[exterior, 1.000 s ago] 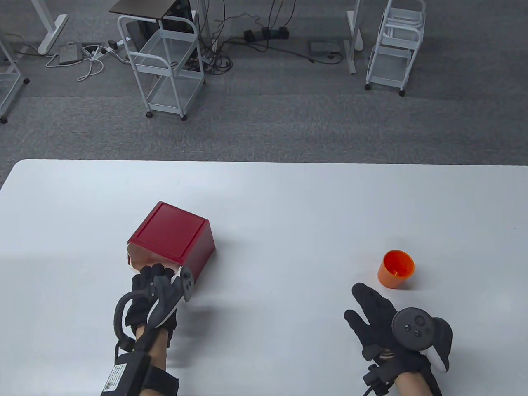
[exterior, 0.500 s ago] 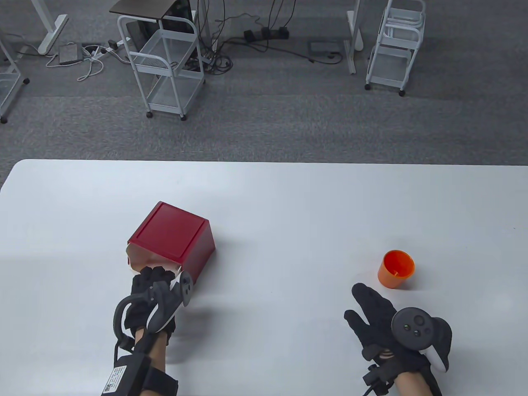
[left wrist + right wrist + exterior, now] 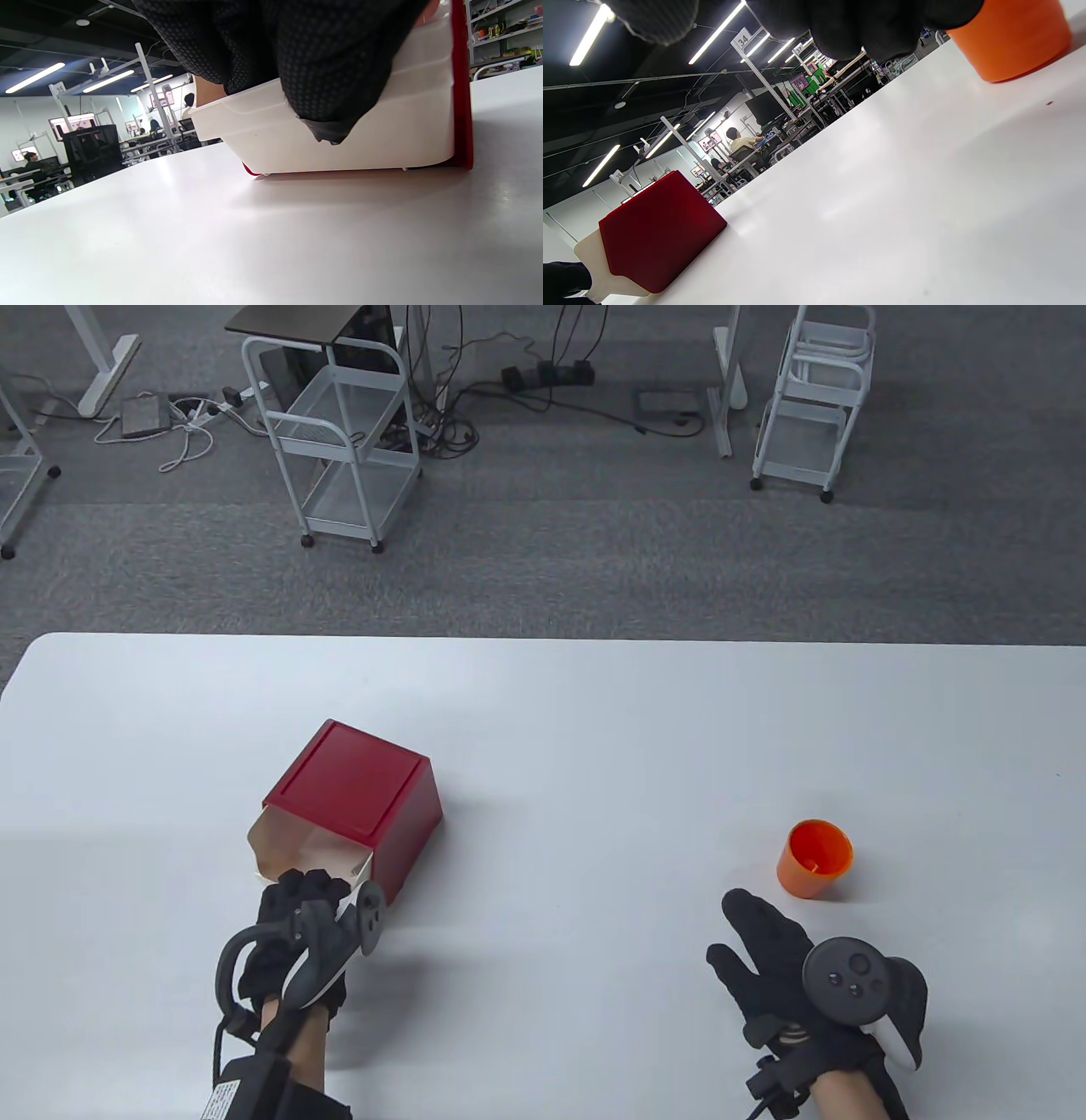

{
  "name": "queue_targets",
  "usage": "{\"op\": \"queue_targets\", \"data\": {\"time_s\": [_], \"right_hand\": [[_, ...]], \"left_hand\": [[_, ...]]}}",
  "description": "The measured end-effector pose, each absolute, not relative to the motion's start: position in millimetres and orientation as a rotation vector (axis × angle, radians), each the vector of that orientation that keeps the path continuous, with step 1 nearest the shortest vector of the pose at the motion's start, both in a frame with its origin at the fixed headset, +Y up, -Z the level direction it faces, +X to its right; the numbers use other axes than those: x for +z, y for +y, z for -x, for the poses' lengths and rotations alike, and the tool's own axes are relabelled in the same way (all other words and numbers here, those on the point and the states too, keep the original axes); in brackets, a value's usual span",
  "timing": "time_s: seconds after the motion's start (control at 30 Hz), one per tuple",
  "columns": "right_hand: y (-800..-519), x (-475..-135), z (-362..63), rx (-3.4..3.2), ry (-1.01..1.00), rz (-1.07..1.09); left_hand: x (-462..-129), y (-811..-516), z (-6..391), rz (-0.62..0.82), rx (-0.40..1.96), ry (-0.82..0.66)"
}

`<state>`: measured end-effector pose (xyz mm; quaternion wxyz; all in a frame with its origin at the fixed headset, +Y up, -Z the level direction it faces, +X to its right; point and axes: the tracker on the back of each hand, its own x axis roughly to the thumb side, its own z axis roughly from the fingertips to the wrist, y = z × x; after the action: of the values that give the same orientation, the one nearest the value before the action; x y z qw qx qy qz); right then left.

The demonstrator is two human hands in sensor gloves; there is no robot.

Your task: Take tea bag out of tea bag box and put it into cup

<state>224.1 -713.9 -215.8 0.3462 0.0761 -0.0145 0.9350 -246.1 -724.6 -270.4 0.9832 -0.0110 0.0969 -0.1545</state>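
Observation:
The red tea bag box (image 3: 352,789) lies on the white table (image 3: 594,712), left of centre. Its pale inner drawer (image 3: 280,841) sticks out toward me. My left hand (image 3: 305,889) grips the drawer's front edge. In the left wrist view my fingers (image 3: 331,63) curl over the white drawer wall (image 3: 382,140), with the red box (image 3: 462,84) behind it. No tea bag shows. The orange cup (image 3: 814,857) stands upright at the right. My right hand (image 3: 759,942) rests flat and open on the table just short of the cup, holding nothing. The cup (image 3: 1014,42) and box (image 3: 657,228) also show in the right wrist view.
The far table edge (image 3: 543,636) runs across the middle of the table view. White wire carts (image 3: 339,432) and cables stand on the grey carpet beyond it.
My left hand has drawn back toward me and slightly left, sliding the inner drawer further out of the red box. The right hand and the cup have not moved.

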Motion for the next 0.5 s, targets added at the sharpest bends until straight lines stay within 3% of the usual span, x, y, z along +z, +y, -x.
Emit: {"op": "queue_targets", "data": {"time_s": [0.5], "right_hand": [[-714.9, -215.8, -222.0, 2.434, -0.025, -0.204]], "left_hand": [[-255.7, -725.6, 253.9, 0.016, -0.308, 0.171]]}}
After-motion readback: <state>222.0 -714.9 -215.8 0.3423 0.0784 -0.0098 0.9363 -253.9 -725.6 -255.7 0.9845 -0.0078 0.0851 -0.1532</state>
